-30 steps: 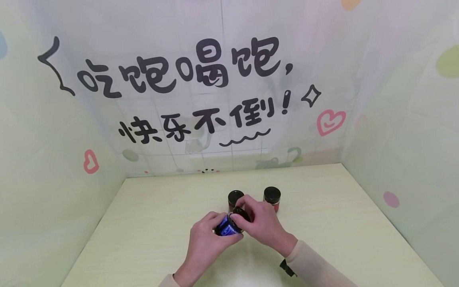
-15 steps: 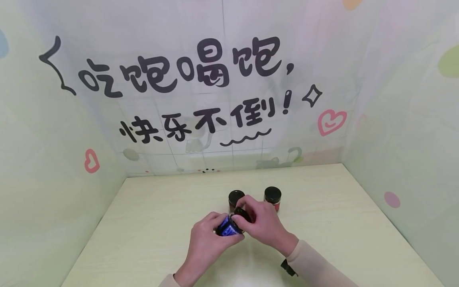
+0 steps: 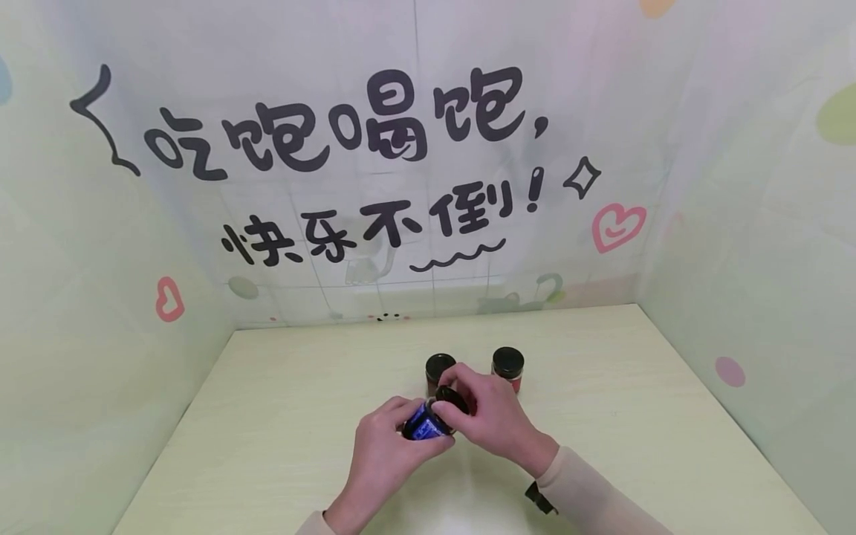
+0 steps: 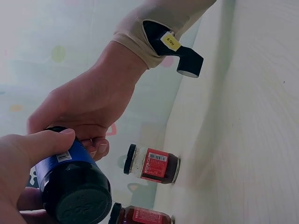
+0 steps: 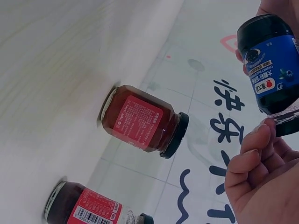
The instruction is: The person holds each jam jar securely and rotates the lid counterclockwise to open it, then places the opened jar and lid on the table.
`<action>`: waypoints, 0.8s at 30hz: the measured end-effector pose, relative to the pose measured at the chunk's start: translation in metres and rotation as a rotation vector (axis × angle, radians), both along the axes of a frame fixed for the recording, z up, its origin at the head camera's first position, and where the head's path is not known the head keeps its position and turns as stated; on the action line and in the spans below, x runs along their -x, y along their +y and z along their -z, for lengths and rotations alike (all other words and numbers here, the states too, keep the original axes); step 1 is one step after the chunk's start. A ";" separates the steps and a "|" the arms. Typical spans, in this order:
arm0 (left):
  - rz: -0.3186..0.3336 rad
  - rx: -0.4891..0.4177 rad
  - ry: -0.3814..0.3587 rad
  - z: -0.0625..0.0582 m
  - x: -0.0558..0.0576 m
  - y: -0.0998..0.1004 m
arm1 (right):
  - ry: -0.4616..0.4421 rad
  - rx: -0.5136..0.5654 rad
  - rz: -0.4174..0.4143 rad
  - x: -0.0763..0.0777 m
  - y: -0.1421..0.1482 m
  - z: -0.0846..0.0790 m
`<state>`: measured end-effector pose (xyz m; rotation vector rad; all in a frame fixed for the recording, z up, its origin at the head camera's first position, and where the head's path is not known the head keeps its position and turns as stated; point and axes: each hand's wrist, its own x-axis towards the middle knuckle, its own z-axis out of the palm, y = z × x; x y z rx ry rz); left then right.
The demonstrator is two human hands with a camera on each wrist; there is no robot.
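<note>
My left hand point(image 3: 384, 449) grips a dark glass jam jar point(image 3: 425, 425) around its body, tilted above the table. Its blue label point(image 5: 273, 65) shows blueberries and reads "chunky blueberry" in the right wrist view. At the jar's mouth, my right hand point(image 3: 491, 412) pinches the black lid point(image 3: 452, 399) between thumb and fingers. In the right wrist view the lid's edge point(image 5: 288, 127) sits right at the jar's neck, and part of it is cut off by the frame. The left wrist view shows the jar's base point(image 4: 79, 205) facing the camera.
Two red-labelled jars with black lids stand upright behind the hands: a left jar point(image 3: 440, 365), partly hidden by the right hand, and a right jar point(image 3: 508, 364). The pale table point(image 3: 281, 416) is bounded by printed curtain walls point(image 3: 134, 223). A black strap mount point(image 4: 184, 58) hangs from the right sleeve.
</note>
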<state>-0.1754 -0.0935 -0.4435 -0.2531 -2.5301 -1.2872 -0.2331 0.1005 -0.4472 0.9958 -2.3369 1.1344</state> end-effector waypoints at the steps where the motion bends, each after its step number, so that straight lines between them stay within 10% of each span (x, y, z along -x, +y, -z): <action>1: 0.000 -0.001 0.001 0.000 0.000 0.000 | 0.005 -0.008 0.005 0.000 0.000 0.000; 13: -0.002 0.027 -0.001 0.002 -0.001 0.001 | 0.062 -0.125 0.109 -0.003 0.002 -0.006; 24: 0.002 0.082 0.018 0.005 -0.002 0.002 | -0.162 -0.094 0.228 -0.010 -0.001 -0.009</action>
